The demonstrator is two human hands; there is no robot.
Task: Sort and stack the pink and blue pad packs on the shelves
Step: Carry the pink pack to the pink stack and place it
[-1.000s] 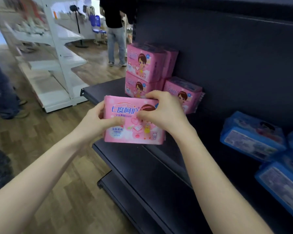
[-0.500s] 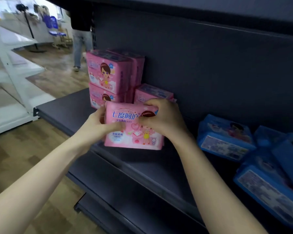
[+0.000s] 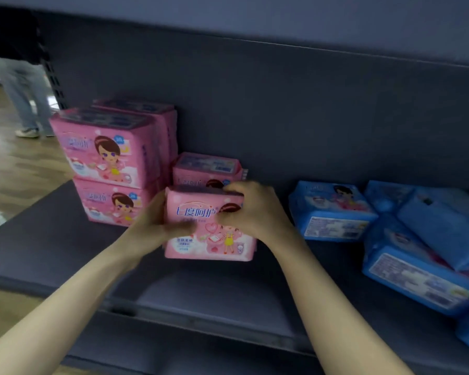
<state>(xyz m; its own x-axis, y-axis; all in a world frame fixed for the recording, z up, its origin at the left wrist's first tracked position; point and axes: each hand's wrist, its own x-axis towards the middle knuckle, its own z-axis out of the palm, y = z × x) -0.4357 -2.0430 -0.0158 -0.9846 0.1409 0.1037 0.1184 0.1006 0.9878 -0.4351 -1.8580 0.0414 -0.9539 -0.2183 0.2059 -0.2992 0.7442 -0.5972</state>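
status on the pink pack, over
Left hand, right hand both grip pink pack at shelf. Pink stack left, blue packs right. Nothing blocking.

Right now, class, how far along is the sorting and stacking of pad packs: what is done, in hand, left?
Done: a pink stack stands left on the shelf. In hand: left hand and right hand grip one pink pack before a single pack. Left: blue packs lie jumbled on the right.

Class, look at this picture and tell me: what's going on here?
A person's left hand and right hand grip a pink pack over the dark shelf, just in front of a lone pack and beside the pink stack. Blue packs lie in a loose pile to the right.
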